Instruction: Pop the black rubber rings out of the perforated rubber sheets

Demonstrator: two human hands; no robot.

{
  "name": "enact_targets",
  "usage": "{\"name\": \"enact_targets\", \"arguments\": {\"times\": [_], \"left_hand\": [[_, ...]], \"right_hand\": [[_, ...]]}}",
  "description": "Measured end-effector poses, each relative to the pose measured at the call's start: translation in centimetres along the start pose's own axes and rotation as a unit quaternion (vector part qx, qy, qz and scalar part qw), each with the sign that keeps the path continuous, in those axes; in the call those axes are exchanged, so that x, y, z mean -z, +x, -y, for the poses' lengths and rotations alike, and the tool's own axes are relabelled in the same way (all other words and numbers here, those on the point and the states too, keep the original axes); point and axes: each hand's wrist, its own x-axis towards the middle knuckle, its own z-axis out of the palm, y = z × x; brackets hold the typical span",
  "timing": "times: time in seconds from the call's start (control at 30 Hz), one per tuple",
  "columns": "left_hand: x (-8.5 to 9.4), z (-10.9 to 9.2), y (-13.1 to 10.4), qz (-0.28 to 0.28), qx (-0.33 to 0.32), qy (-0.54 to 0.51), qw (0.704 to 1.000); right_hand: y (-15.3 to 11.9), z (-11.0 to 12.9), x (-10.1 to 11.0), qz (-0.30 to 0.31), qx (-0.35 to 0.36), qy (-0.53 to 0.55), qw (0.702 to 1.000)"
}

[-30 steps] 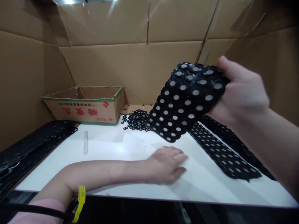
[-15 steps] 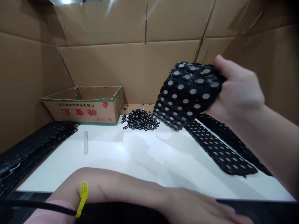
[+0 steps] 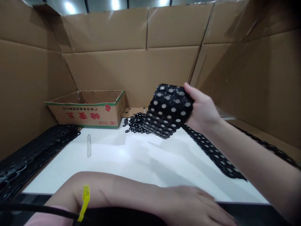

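Observation:
My right hand (image 3: 204, 110) is closed on one edge of a flexible black rubber sheet (image 3: 168, 108) with rows of pale round spots. The sheet hangs tilted above the white table (image 3: 131, 166), its lower end in front of a pile of small black rings (image 3: 136, 122). Along the table's front edge lies my left hand (image 3: 195, 204), palm down, fingers stretched out and holding nothing. Past my right wrist, a black spotted strip (image 3: 211, 150) rests on the table, partly covered by my forearm.
An open cardboard carton (image 3: 94, 116) stands at the back left. Nearer is a clear tube (image 3: 88, 146). Black perforated sheets (image 3: 35, 150) are stacked along the left side, and another dark strip (image 3: 270, 146) lies far right. Cardboard walls (image 3: 174, 66) enclose the table.
My right hand has moved left and lower in view with the rubber sheet, which now overlaps the ring pile. My left hand stays along the front edge. The view has shifted slightly.

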Motion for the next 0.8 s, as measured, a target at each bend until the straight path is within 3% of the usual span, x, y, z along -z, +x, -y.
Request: {"name": "enact_targets", "arguments": {"times": [0.07,0.13,0.23,0.33,0.43,0.57,0.63,0.7,0.8], "left_hand": [[1.9,-0.1,-2.5,-0.108,0.042,0.028,0.993],[3.9,-0.2,-6.1,-0.246,0.063,0.055,0.966],[6.3,-0.5,-11.2,-0.431,0.133,0.115,0.885],[7.7,0.1,-14.6,-0.547,0.248,0.086,0.795],[7.8,1.5,-16.3,-0.533,0.364,-0.102,0.757],[6.4,2.8,-16.9,-0.436,0.381,-0.322,0.749],[5.7,2.7,-16.9,-0.397,0.389,-0.361,0.748],[5.6,2.5,-16.9,-0.364,0.388,-0.359,0.767],[5.9,3.0,-17.1,-0.361,0.392,-0.332,0.779]], "right_hand": [[0.3,-1.3,0.2,0.025,0.002,-0.011,1.0],[0.6,-2.8,0.5,0.055,0.009,-0.026,0.998],[0.8,-4.8,0.8,0.079,-0.01,-0.026,0.996],[0.6,-6.4,0.7,0.105,-0.033,-0.023,0.994],[0.5,-7.8,0.4,0.139,-0.058,-0.014,0.988],[0.8,-9.6,0.3,0.16,-0.068,-0.03,0.984],[1.0,-10.4,0.5,0.167,-0.07,-0.062,0.982],[1.2,-11.0,0.8,0.171,-0.067,-0.086,0.979],[1.3,-11.9,1.2,0.192,-0.065,-0.114,0.973]]}}
